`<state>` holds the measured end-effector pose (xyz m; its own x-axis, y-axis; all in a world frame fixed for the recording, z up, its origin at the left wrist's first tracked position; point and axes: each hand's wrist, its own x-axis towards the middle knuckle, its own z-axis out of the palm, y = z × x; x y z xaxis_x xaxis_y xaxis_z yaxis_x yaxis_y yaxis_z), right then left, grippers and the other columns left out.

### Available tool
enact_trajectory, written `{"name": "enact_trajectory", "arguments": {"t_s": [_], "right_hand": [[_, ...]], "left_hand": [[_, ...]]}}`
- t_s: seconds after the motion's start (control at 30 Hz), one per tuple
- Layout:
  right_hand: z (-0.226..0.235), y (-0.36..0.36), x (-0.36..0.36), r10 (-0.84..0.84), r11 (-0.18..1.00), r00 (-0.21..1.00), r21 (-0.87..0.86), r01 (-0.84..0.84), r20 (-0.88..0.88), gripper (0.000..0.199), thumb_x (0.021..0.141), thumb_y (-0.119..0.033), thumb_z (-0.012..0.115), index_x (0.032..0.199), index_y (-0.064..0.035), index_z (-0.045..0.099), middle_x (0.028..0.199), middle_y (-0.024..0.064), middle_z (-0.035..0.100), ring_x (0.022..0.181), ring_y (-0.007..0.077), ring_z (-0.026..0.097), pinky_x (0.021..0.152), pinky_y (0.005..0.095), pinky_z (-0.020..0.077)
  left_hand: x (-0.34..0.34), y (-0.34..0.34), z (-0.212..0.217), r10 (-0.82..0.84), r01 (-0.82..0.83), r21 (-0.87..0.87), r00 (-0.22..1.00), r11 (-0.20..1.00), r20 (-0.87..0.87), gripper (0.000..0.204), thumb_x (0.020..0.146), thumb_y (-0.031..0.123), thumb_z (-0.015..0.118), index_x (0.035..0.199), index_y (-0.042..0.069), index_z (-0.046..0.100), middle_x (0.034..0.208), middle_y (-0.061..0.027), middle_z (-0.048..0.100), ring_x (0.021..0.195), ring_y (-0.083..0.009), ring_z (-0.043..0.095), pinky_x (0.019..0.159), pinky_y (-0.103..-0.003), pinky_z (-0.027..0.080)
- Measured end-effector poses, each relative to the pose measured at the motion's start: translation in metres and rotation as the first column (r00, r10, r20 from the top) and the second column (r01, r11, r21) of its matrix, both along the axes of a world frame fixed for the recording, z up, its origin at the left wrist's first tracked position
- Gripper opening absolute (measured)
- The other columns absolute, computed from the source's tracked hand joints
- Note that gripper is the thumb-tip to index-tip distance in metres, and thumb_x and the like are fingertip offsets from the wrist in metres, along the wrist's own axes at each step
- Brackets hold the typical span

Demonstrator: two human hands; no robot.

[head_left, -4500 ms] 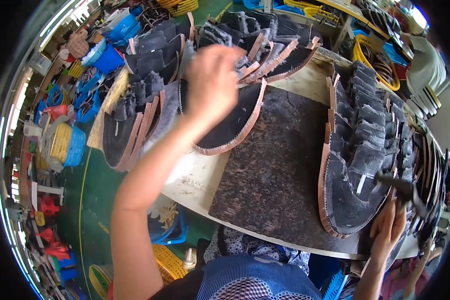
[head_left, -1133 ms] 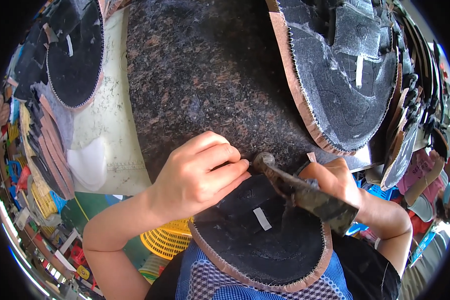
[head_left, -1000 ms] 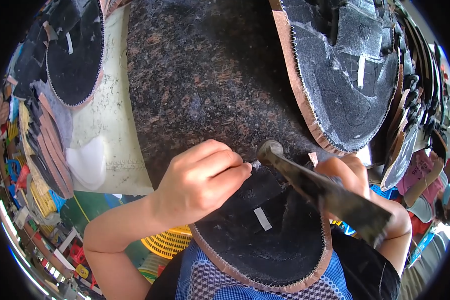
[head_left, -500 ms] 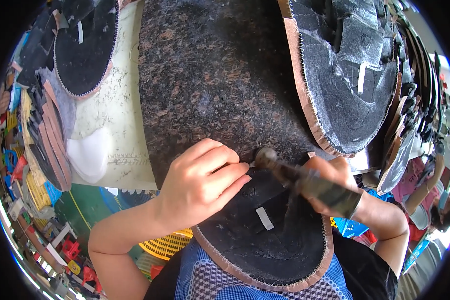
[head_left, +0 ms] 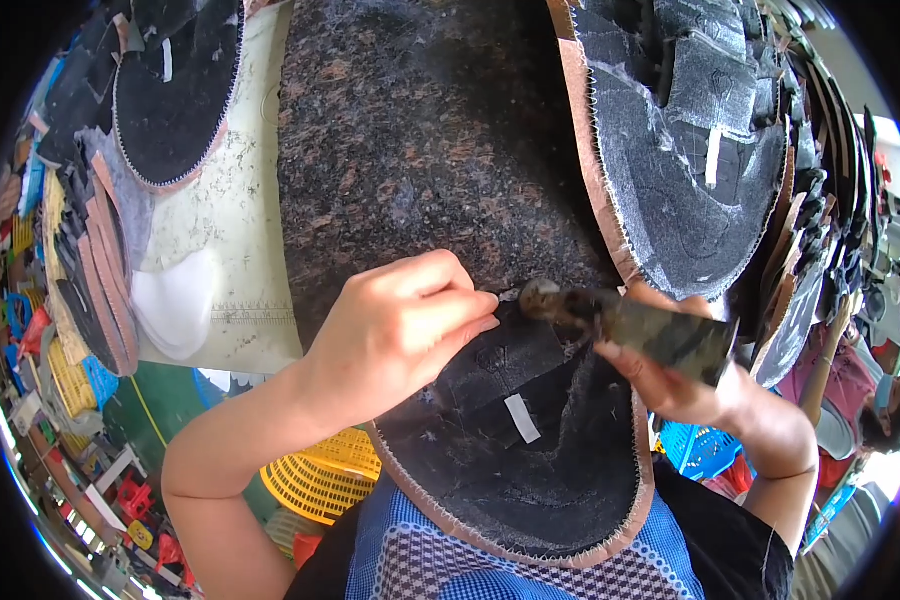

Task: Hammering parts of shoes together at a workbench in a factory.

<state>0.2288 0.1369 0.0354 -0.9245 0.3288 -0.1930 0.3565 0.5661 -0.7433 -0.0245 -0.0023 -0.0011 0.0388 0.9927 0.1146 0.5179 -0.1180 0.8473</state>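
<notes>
On my lap and against the stone slab's near edge lies a black shoe upper (head_left: 470, 480), its rounded toe toward me, with a brown zigzag-stitched rim and a short white strip. My left hand (head_left: 395, 330) is closed at the upper's far end, fingertips pinched together at its edge on the slab. In my right hand (head_left: 675, 385) is a hammer (head_left: 660, 335) with a small round face and a broad, mottled dark end. The round face is over the upper's far edge, just right of my left fingertips. Whether it touches is hard to tell.
The dark speckled stone slab (head_left: 390, 170) rests on a white table (head_left: 240, 250). A similar upper (head_left: 670, 190) lies at its right, beside stacked pieces (head_left: 815, 250). Another upper (head_left: 175, 110), brown strips (head_left: 105, 270) and a white pad (head_left: 177, 305) are at left. Yellow baskets (head_left: 325, 475) stand below.
The hammer has lifted slightly away from me and turned nearer level, its face still beside my left fingertips. My left hand and the upper have shifted slightly away from me.
</notes>
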Motion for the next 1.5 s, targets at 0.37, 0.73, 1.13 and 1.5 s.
{"name": "enact_trajectory", "arguments": {"t_s": [0.37,0.73,1.13,1.5], "right_hand": [[0.032,0.018,-0.046,0.235,0.971,0.968,0.022,-0.238,0.092,0.024,0.083,-0.010,0.073,0.094,-0.0034,0.053,0.053,0.0100,0.054,0.048,0.0322,0.062,0.043,0.0431,0.0456],[0.031,0.014,-0.046,0.259,0.964,0.960,0.029,-0.263,0.110,0.020,0.080,-0.011,0.074,0.090,-0.0055,0.057,0.056,0.0050,0.055,0.049,0.0255,0.063,0.045,0.0379,0.0472],[0.020,0.010,-0.051,0.166,0.984,0.986,0.068,-0.165,-0.022,0.021,0.084,-0.013,0.073,0.089,-0.0065,0.053,0.051,0.0048,0.051,0.041,0.0255,0.056,0.039,0.0407,0.0422],[0.015,-0.005,-0.046,0.235,0.972,0.972,0.024,-0.236,0.015,0.026,0.081,-0.013,0.075,0.092,-0.0041,0.054,0.059,0.0100,0.055,0.050,0.0300,0.062,0.045,0.0410,0.0460]], "left_hand": [[-0.006,-0.002,-0.003,-0.144,0.322,0.355,0.884,0.877,-0.445,0.011,0.069,0.005,0.069,0.077,-0.002,0.066,0.081,-0.0066,0.056,0.071,-0.0172,0.059,0.058,-0.026,0.053],[-0.016,-0.010,-0.007,-0.133,0.224,0.265,0.938,0.938,-0.320,0.019,0.070,0.003,0.071,0.088,0.000,0.071,0.082,-0.0038,0.056,0.071,-0.0186,0.059,0.059,-0.028,0.054],[-0.039,-0.001,-0.002,-0.279,0.294,0.093,0.948,0.951,-0.151,0.020,0.069,0.004,0.074,0.089,0.000,0.072,0.084,-0.0070,0.061,0.075,-0.0222,0.063,0.060,-0.034,0.054],[-0.032,-0.013,0.004,-0.038,0.051,0.088,0.989,0.995,-0.143,0.013,0.079,0.003,0.076,0.088,0.002,0.067,0.079,-0.0073,0.059,0.069,-0.0243,0.062,0.057,-0.035,0.050]]}}
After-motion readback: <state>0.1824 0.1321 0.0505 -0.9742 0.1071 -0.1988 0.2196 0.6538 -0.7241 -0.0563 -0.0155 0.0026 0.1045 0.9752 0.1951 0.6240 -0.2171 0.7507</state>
